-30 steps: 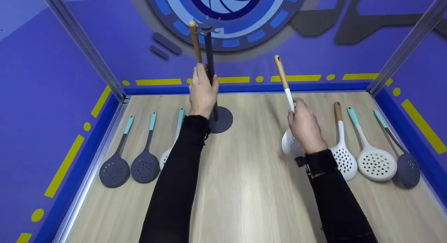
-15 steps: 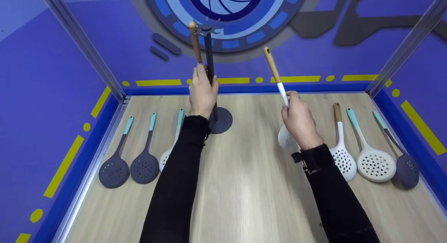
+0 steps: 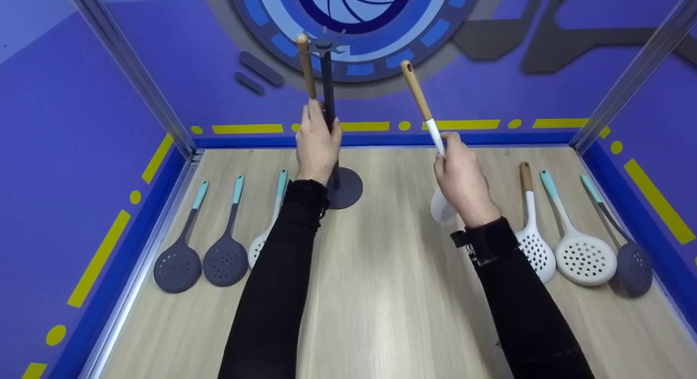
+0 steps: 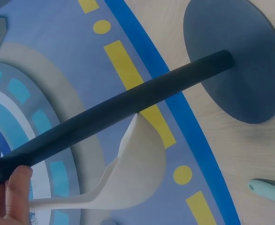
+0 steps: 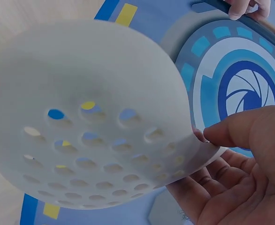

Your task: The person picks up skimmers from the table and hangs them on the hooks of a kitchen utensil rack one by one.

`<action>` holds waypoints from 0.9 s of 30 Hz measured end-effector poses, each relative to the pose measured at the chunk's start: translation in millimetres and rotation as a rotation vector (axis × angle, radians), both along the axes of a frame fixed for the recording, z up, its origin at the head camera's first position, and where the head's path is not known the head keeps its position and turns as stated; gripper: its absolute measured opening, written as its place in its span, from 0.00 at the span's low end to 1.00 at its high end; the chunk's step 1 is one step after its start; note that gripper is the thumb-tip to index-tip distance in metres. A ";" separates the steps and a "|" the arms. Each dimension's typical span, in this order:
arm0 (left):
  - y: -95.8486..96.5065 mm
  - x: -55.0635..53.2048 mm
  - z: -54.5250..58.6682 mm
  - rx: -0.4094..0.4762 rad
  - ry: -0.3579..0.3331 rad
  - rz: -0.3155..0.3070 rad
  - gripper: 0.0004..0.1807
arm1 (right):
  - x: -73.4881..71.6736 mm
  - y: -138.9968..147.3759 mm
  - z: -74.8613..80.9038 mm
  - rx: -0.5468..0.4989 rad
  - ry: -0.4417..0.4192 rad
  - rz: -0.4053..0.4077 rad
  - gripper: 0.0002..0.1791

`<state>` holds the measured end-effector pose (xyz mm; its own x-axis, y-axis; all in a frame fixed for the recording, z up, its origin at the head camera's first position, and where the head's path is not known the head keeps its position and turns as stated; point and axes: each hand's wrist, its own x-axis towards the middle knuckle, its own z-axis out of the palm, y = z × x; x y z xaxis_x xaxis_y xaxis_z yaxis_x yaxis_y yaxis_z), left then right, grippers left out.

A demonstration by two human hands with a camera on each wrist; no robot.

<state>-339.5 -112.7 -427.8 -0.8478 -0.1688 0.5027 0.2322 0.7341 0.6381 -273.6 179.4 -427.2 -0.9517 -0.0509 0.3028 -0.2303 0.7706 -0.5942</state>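
Observation:
My left hand (image 3: 317,142) grips the upright pole of a dark utensil stand (image 3: 328,82), below its hooked top. A ladle with a wooden handle (image 3: 306,68) hangs on the stand's left side; its white bowl (image 4: 144,164) lies alongside the pole in the left wrist view. To the right, my right hand (image 3: 463,177) holds a white skimmer (image 5: 95,70) by its neck, with the wooden handle (image 3: 416,93) tilted up and to the left. The skimmer's perforated head is in the air, mostly hidden by the hand in the head view.
Two dark skimmers (image 3: 177,266) (image 3: 225,260) and a pale one (image 3: 256,248) lie on the table's left. On the right lie a white skimmer (image 3: 536,251), a cream skimmer (image 3: 587,259) and a dark one (image 3: 634,267). Blue panels (image 3: 261,107) enclose the table (image 3: 370,292).
My right hand has moved left and farther from me with the skimmer, toward the stand. The left hand stays on the pole.

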 end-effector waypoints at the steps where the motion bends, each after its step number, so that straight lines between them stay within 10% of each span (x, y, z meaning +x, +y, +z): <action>1: -0.1 -0.2 -0.1 0.001 -0.002 0.001 0.25 | -0.4 -1.1 0.9 0.001 0.000 0.001 0.25; 27: -0.7 0.1 -0.7 0.010 -0.018 -0.002 0.28 | -7.1 -27.8 31.5 -0.003 0.044 0.028 0.24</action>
<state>-339.4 -113.4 -428.5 -0.8572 -0.1715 0.4855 0.2222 0.7274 0.6493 -280.6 151.6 -395.7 -0.9359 -0.0760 0.3441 -0.2771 0.7619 -0.5855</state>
